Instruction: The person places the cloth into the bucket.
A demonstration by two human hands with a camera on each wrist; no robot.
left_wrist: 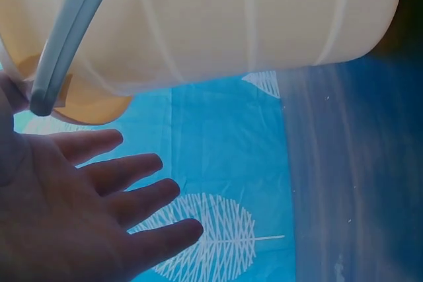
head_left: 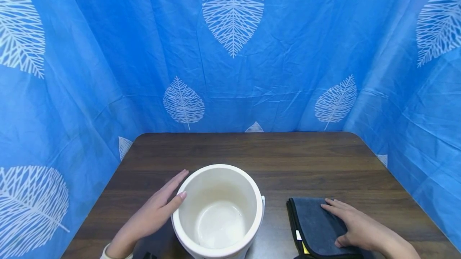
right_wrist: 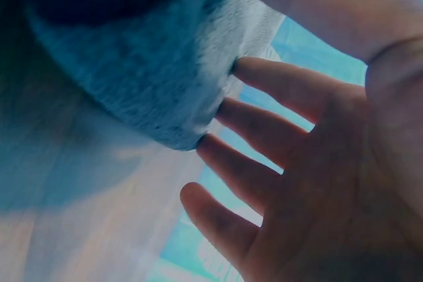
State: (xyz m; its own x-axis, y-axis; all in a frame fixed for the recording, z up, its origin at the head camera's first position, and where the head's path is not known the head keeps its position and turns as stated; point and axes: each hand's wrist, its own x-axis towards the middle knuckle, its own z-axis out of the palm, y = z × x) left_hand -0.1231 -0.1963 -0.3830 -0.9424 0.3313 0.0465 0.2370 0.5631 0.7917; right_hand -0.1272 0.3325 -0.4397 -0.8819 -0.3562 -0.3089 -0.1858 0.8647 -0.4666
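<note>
A white bucket (head_left: 220,247) stands upright on the table, its round mouth facing up and its pale inner floor visible. Beside its left side is my left hand (head_left: 153,213), with straight fingers and the thumb by the rim. The left wrist view shows the bucket's grey handle (left_wrist: 76,37) hanging close to the thumb and the four fingers spread apart. To the right lies a folded dark grey cloth (head_left: 311,221) with black edging. My right hand (head_left: 360,227) touches it from the right, its fingertips meeting the cloth's edge in the right wrist view.
Dark wood-grain table (head_left: 248,149) surface extends behind the bucket and cloth. Blue curtains (head_left: 281,51) with white leaf prints hang around the back and both sides. A white label (head_left: 298,235) and a yellow patch (head_left: 305,248) show at the cloth's left edge.
</note>
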